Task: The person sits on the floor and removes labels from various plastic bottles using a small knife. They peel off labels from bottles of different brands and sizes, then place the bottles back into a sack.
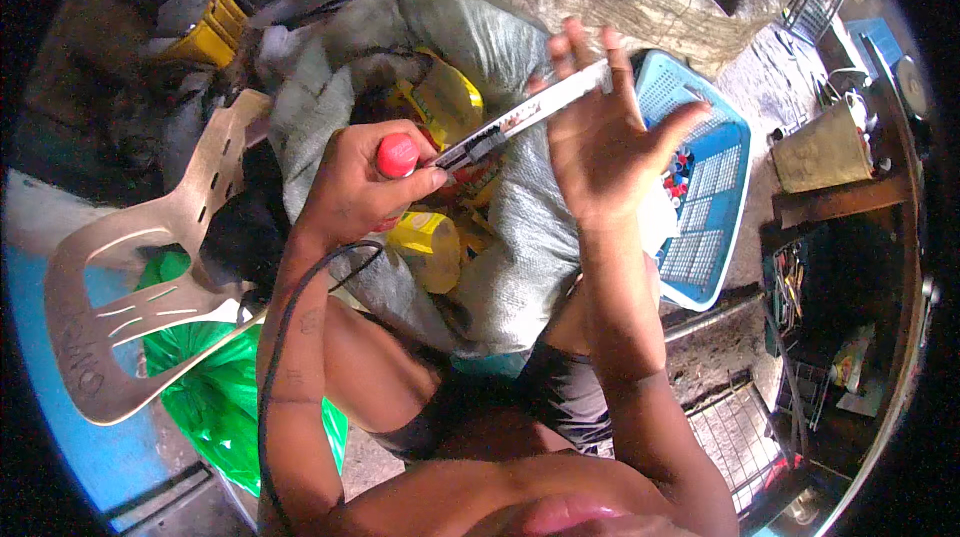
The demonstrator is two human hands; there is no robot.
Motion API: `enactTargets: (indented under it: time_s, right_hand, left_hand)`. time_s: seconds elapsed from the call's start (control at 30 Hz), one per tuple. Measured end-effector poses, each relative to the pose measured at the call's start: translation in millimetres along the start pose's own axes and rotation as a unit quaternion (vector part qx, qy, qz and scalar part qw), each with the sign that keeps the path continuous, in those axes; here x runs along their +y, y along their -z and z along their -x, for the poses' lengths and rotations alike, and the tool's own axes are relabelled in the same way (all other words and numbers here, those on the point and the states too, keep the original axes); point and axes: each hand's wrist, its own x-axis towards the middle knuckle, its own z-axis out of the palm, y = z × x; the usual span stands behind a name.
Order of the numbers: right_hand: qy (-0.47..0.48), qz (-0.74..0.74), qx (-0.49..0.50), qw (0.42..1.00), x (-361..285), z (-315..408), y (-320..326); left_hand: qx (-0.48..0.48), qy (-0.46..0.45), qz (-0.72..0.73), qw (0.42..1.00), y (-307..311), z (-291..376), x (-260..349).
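Observation:
My left hand (356, 181) is closed around a bottle with a red cap (397, 155); most of the bottle is hidden. A long, flat, pale strip (525, 115) with dark and reddish marks runs from beside my left thumb to the fingers of my right hand (604, 143). That hand is palm up with its fingers spread, slightly blurred, and the strip's far end crosses them. Whether the strip is a blade or a label is unclear. Below both hands, a grey woven sack (525, 237) gapes around clear plastic bottles with yellow labels (431, 237).
A blue plastic basket (739, 162) with loose bottle caps (681, 169) stands right of the sack. At left are a beige plastic chair (71, 334) and a green plastic bag (217, 402). A dark cable (281, 327) runs along my left arm. Wooden shelving (847, 199) stands farther right.

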Motion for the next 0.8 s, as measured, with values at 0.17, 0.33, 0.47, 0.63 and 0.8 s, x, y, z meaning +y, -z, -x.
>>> enactTargets:
  time_s: [0.17, 0.33, 0.47, 0.63, 0.8]
  right_hand:
    - [-0.013, 0.26, -0.063, 0.963, 29.8, 15.2, -9.6]
    - [-0.004, 0.414, -0.077, 0.907, 13.2, 25.8, -24.8]
    - [-0.046, 0.652, -0.134, 0.745, 31.8, 43.5, -35.8]
    - [0.001, 0.715, -0.234, 0.659, 50.5, 51.1, -44.2]
    - [-0.098, 0.773, -0.21, 0.591, 50.6, 55.1, -49.8]
  left_hand:
    - [0.043, -0.059, -0.043, 0.996, -4.0, -3.8, -12.3]
    - [0.186, -0.103, 0.305, 0.928, 19.6, -3.1, -23.8]
    - [0.228, -0.095, 0.4, 0.883, 28.4, -5.5, -28.2]
    - [0.212, -0.13, 0.392, 0.886, 16.2, -4.9, -24.6]
    - [0.221, -0.105, 0.279, 0.929, 11.8, -0.3, -16.2]
